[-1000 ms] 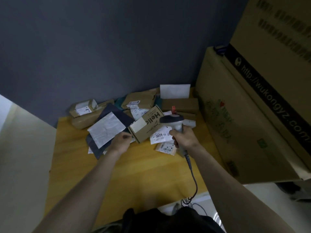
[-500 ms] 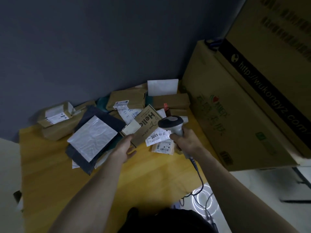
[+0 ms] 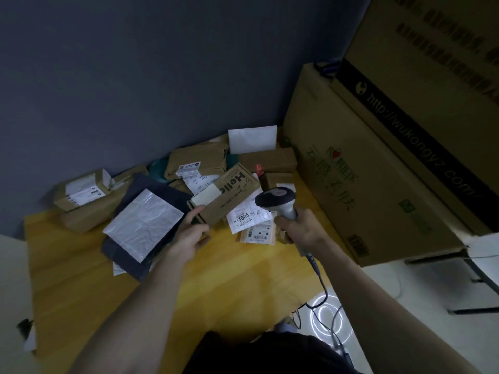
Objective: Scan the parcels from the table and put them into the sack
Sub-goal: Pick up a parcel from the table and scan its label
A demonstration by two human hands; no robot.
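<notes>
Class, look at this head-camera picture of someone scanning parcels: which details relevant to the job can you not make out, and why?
- The sack: nowhere in the head view, outside the frame.
- Barcode on the Hello box: not visible; the left hand holds its near end.
- Print on the 3005 label: too small.
- Scanner trigger: hidden inside the right hand.
- Parcels at the back: buried under others.
</notes>
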